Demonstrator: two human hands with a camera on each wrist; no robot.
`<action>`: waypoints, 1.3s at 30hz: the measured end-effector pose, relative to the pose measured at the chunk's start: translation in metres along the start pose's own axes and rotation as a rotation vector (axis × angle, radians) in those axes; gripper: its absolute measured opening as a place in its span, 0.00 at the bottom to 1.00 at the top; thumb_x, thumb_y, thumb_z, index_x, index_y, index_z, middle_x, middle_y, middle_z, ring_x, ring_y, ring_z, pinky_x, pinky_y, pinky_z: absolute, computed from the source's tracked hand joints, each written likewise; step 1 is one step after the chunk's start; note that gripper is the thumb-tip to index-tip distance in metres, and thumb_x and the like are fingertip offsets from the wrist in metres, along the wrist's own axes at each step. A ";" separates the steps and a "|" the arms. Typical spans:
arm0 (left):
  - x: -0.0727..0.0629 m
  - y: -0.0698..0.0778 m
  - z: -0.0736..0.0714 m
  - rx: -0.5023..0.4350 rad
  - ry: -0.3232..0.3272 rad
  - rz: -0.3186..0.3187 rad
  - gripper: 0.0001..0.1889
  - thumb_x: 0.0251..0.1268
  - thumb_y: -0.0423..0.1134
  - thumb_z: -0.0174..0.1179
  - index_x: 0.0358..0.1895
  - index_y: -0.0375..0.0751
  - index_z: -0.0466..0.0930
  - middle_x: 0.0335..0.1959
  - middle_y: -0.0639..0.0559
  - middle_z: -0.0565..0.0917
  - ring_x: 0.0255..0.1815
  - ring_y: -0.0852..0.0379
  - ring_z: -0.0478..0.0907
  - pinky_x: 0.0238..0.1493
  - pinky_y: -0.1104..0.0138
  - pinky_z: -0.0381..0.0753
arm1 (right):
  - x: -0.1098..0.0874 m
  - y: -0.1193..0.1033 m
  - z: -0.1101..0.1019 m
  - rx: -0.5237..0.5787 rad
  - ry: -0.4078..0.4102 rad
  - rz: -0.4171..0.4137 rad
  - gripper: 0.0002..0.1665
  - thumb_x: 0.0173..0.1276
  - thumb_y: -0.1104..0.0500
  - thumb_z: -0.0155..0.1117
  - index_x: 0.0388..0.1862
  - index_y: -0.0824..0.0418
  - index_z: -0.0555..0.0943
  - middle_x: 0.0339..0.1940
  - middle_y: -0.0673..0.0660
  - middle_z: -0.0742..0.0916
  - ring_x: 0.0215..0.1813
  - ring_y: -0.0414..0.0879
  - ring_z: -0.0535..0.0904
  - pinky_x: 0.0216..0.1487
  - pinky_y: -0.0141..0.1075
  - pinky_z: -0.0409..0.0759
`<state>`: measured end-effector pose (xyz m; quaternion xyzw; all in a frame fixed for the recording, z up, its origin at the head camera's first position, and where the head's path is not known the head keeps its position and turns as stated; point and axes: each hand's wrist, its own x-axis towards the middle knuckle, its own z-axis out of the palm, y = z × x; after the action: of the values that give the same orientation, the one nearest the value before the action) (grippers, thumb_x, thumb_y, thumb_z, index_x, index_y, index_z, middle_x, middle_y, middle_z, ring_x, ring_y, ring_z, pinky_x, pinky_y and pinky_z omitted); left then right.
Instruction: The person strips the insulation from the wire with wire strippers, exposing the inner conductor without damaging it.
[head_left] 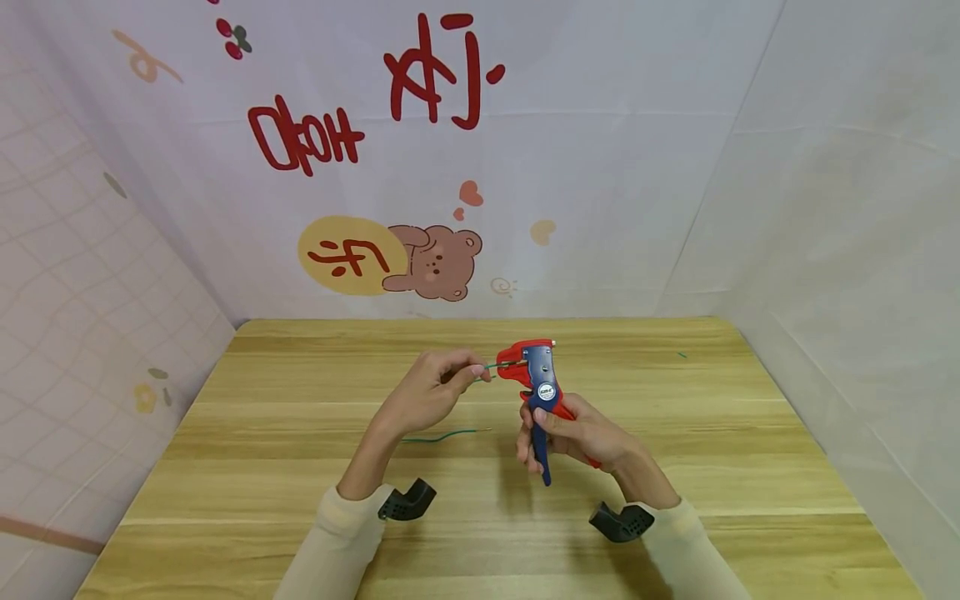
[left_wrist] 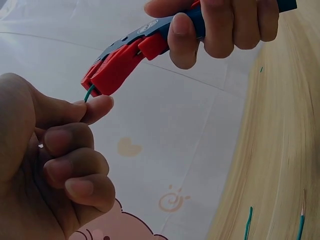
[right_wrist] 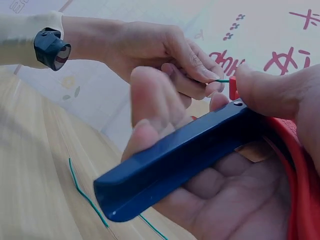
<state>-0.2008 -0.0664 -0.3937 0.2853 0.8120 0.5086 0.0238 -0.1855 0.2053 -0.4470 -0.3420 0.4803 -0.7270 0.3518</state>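
My left hand (head_left: 429,390) pinches a thin green wire (head_left: 491,366) between thumb and index finger. In the left wrist view, the short visible length of that wire (left_wrist: 89,93) runs from the fingertips into the red nose of the wire stripper (left_wrist: 117,67). Red and blue, the wire stripper (head_left: 542,367) is gripped by my right hand (head_left: 588,435), handles toward me and head raised above the table. The right wrist view has the blue handle (right_wrist: 170,157) close up, fingers about it. Whatever part of the wire lies inside the head is hidden.
Another green wire (head_left: 442,437) with a bare copper end lies on the wooden table (head_left: 300,517) below my left hand. A second green length (left_wrist: 248,222) lies near it. One tiny green scrap (head_left: 682,355) is at the back right. A printed cloth (head_left: 600,167) hangs behind.
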 end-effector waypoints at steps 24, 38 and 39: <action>0.001 -0.001 0.001 0.026 0.002 -0.022 0.12 0.80 0.35 0.52 0.42 0.50 0.86 0.19 0.57 0.67 0.19 0.63 0.61 0.26 0.70 0.63 | 0.001 0.004 -0.001 -0.041 0.053 -0.003 0.12 0.85 0.61 0.42 0.41 0.68 0.68 0.28 0.52 0.77 0.28 0.44 0.76 0.39 0.36 0.85; 0.001 -0.003 0.001 0.021 -0.007 -0.010 0.11 0.80 0.36 0.54 0.40 0.51 0.86 0.19 0.57 0.67 0.20 0.63 0.62 0.26 0.70 0.63 | 0.002 0.004 0.004 -0.090 0.153 0.031 0.14 0.85 0.61 0.43 0.38 0.67 0.70 0.24 0.51 0.76 0.24 0.44 0.74 0.33 0.37 0.84; 0.001 -0.003 0.001 0.023 -0.005 -0.010 0.11 0.80 0.36 0.54 0.40 0.51 0.86 0.19 0.57 0.67 0.20 0.63 0.62 0.26 0.70 0.63 | 0.002 0.004 0.005 -0.093 0.169 0.039 0.14 0.85 0.60 0.44 0.38 0.67 0.71 0.24 0.50 0.76 0.23 0.44 0.74 0.33 0.37 0.84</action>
<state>-0.2024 -0.0662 -0.3964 0.2829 0.8192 0.4983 0.0249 -0.1823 0.2002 -0.4486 -0.2859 0.5479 -0.7233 0.3081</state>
